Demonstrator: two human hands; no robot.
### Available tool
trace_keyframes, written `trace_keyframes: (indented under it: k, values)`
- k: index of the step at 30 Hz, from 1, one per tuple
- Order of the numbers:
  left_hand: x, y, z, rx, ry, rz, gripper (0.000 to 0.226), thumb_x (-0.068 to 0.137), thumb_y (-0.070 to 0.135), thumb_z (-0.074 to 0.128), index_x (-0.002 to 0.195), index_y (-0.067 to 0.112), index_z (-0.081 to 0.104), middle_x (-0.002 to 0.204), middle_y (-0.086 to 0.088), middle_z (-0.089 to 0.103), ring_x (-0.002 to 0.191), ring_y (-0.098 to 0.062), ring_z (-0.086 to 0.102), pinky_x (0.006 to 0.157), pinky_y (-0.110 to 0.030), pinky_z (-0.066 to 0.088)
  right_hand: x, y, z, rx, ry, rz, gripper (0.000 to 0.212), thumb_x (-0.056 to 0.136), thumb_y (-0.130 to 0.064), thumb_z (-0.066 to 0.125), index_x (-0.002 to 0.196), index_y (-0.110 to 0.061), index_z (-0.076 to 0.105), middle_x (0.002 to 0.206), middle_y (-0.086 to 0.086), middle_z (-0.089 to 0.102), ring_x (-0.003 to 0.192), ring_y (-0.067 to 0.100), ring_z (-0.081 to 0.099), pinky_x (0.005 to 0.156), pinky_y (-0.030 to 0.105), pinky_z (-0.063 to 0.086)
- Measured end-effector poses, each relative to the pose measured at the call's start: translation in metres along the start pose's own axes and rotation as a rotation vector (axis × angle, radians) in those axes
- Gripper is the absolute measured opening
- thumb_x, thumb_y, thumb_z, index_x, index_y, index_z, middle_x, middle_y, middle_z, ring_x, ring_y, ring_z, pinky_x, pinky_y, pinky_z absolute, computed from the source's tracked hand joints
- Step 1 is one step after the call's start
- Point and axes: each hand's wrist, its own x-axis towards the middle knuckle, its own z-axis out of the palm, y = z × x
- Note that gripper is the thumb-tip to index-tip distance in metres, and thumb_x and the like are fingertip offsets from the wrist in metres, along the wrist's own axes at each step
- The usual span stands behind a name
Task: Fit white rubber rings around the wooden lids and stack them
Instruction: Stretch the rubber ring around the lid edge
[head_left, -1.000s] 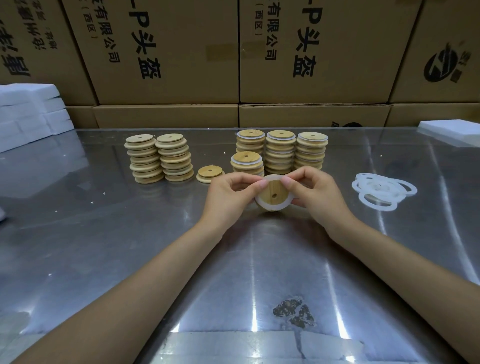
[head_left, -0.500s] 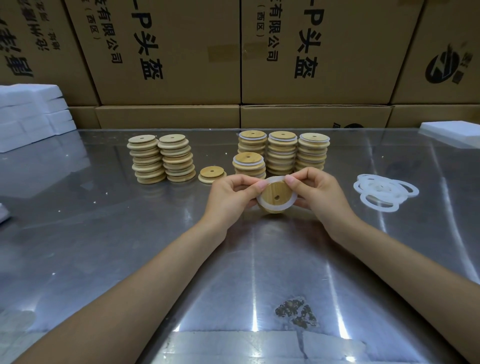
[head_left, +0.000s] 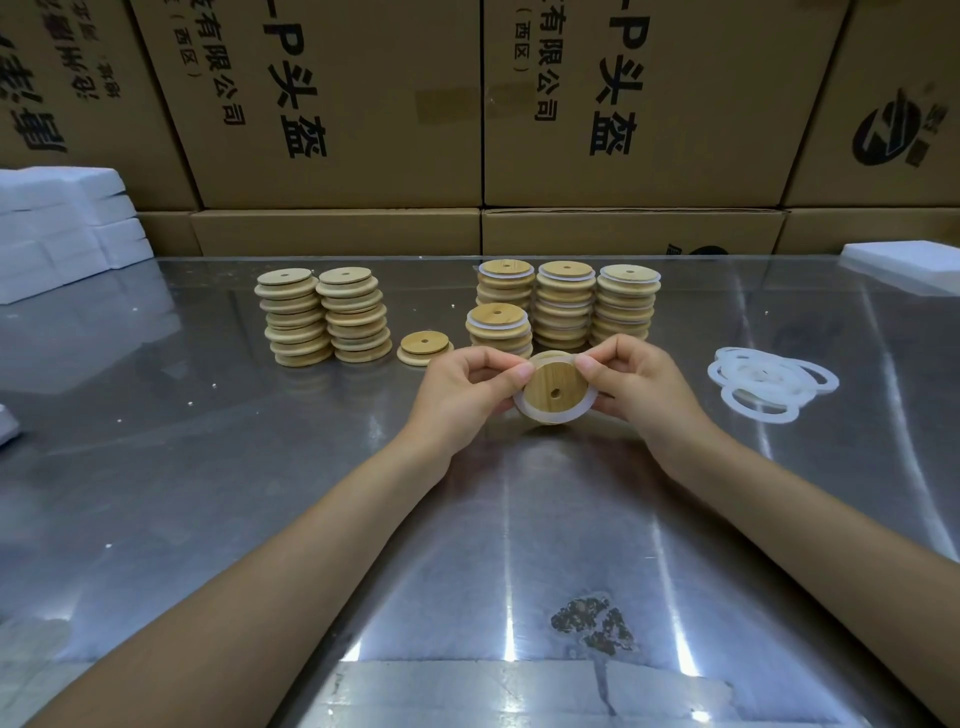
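My left hand (head_left: 462, 387) and right hand (head_left: 636, 384) pinch the lid (head_left: 553, 387) by its rim, held up mid-table. It looks light and stiff; the ring (head_left: 540, 415) seems soft and stretchy, so I would work it on at the edge.

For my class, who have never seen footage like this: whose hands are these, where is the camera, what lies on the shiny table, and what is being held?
No machine here: these are a person's two bare hands, filmed by a wide-angle camera worn on the head, looking forward and down. The left hand and right hand together hold one wooden lid above the metal table, pinching a white rubber ring that sits around it. On the table, to the left, stand two stacks of plain lids and a single lid. Behind the hands stand stacks of lids with rings. To the right lies a pile of loose rings. Cardboard boxes line the back.
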Motion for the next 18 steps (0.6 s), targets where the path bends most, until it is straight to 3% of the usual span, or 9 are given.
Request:
trace_keyframes:
  k: [4,7,10,14,18]
  values:
    - [0.002,-0.003,-0.006,0.091,-0.103,0.059,0.009,0.085,0.006,0.067,0.087,0.015,0.065,0.087,-0.001,0.070,0.076,-0.005,0.064,0.068,-0.018,0.054,0.002,-0.001,-0.010,0.065,-0.127,0.084,0.009,0.093,-0.012,0.056,0.087,-0.011,0.062,0.082,0.002,0.070,0.075,0.007,0.067,0.068,0.022,0.058]
    - [0.002,-0.005,-0.007,0.184,-0.158,0.106,0.016,0.082,0.002,0.069,0.088,0.016,0.062,0.096,-0.005,0.068,0.083,-0.008,0.063,0.073,-0.019,0.053,0.002,0.000,-0.017,-0.006,-0.188,0.130,0.009,0.094,-0.016,0.056,0.089,-0.016,0.063,0.082,-0.002,0.071,0.077,0.005,0.066,0.067,0.022,0.056]
    - [0.003,-0.005,-0.006,0.222,-0.151,0.156,0.020,0.080,0.002,0.071,0.088,0.017,0.062,0.096,-0.002,0.068,0.085,-0.008,0.064,0.076,-0.017,0.053,0.003,-0.001,-0.020,-0.007,-0.191,0.133,0.006,0.092,-0.020,0.059,0.089,-0.017,0.063,0.090,0.002,0.071,0.085,0.010,0.068,0.077,0.030,0.057]
    - [0.003,-0.005,-0.006,0.205,-0.121,0.185,0.024,0.079,-0.001,0.072,0.090,0.019,0.062,0.091,0.005,0.067,0.074,0.001,0.065,0.069,-0.013,0.051,0.000,-0.005,-0.019,-0.062,-0.184,0.115,0.005,0.089,-0.025,0.063,0.087,-0.021,0.060,0.081,-0.001,0.073,0.075,0.010,0.070,0.065,0.024,0.056]
    - [0.004,-0.005,-0.008,0.182,-0.141,0.116,0.033,0.078,-0.002,0.072,0.104,0.014,0.057,0.099,-0.003,0.066,0.076,-0.010,0.067,0.068,-0.017,0.054,-0.001,-0.006,-0.016,-0.004,-0.172,0.093,0.004,0.091,-0.017,0.061,0.087,-0.016,0.060,0.077,0.000,0.073,0.071,0.008,0.070,0.062,0.024,0.058]
